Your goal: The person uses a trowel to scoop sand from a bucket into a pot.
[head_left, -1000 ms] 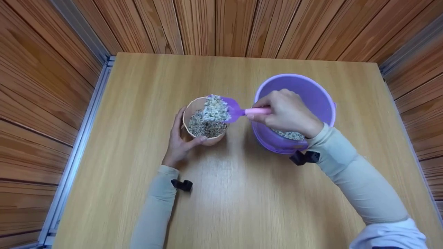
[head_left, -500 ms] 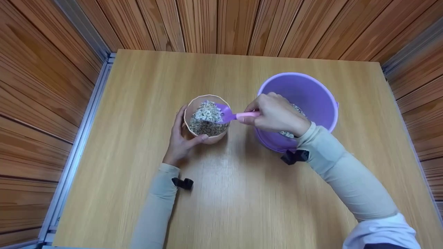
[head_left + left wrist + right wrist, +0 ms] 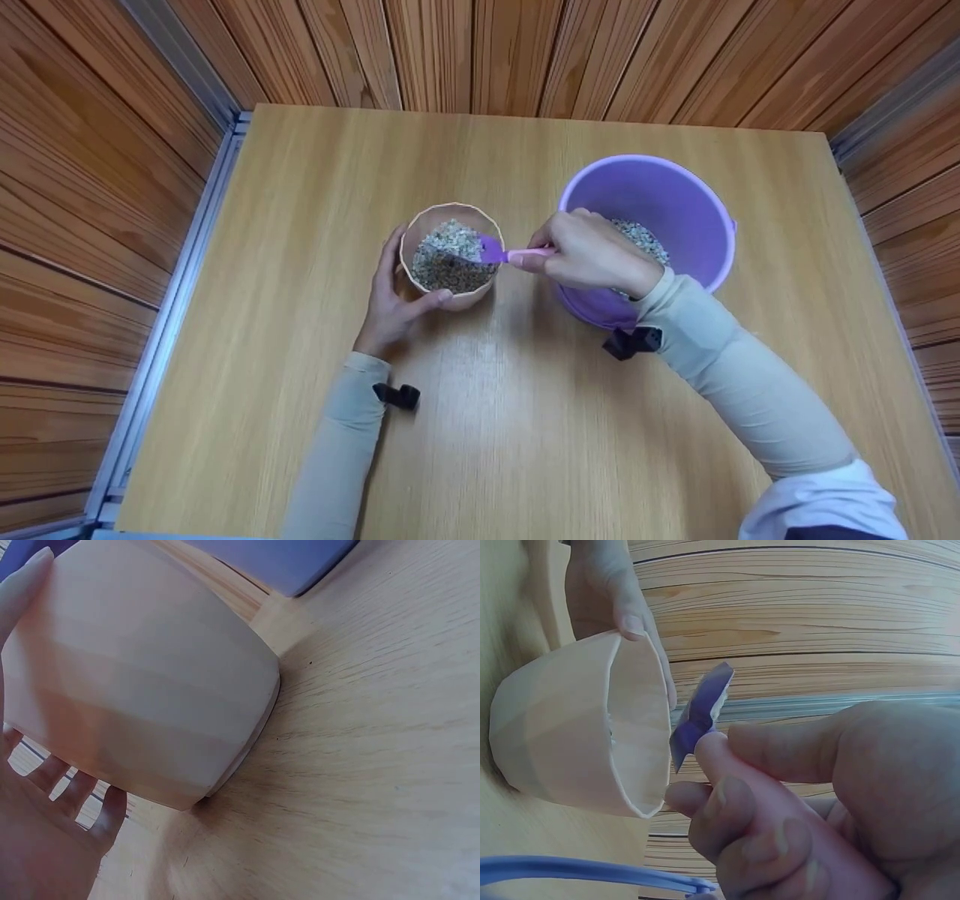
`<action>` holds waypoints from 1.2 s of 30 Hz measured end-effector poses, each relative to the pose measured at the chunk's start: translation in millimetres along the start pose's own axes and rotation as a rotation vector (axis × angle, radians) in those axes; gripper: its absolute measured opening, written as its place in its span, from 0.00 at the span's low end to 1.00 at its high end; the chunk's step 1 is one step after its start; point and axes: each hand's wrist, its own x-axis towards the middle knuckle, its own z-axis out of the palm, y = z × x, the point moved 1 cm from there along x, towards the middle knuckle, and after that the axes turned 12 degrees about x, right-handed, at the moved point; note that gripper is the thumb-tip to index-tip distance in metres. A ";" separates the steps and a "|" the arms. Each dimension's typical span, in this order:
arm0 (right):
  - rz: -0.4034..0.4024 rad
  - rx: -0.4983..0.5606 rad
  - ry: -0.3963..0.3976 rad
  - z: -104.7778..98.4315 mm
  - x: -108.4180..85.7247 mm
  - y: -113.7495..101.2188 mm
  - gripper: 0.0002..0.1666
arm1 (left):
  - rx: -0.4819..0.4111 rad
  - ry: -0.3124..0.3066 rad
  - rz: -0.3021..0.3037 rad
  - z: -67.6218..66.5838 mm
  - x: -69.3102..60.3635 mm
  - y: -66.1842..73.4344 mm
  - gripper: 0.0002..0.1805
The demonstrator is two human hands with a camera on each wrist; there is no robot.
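Peach plastic-looking walls mark the one pot, which you see in the head view well inside every edge of the tabletop, with bare wood running between it and the back edge. Your left hand wraps it, thumb at the front. A strip of wood separates it from one purple bucket, which sits nearer the right edge. Your right hand reaches over the bucket's rim, fingers clamped on the pink handle of one scoop, whose purple blade carries pale granules over the pot's mouth. More granules lie in both containers. Count two black wrist devices, one per forearm.

In the left wrist view, your left fingers are spread along one side of the pot, thumb on the other; its base meets the wood, near the bucket's bottom edge.

In the right wrist view, your fingers curl tightly round the handle, and the blade is held apart from the pot's rim.
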 end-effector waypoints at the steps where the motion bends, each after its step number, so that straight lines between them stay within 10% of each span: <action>1: 0.002 0.003 -0.003 0.4 0.1 0.4 0.21 | 0.004 0.002 0.002 0.5 0.5 -4.0 0.61; 26: 0.057 0.059 -0.158 -0.5 0.3 -5.3 0.22 | -0.005 0.015 0.048 2.3 2.7 -18.9 0.61; 36: -0.028 0.091 -0.147 -1.0 -2.3 -2.5 0.24 | -0.015 -0.011 0.004 -1.1 -3.5 17.1 0.59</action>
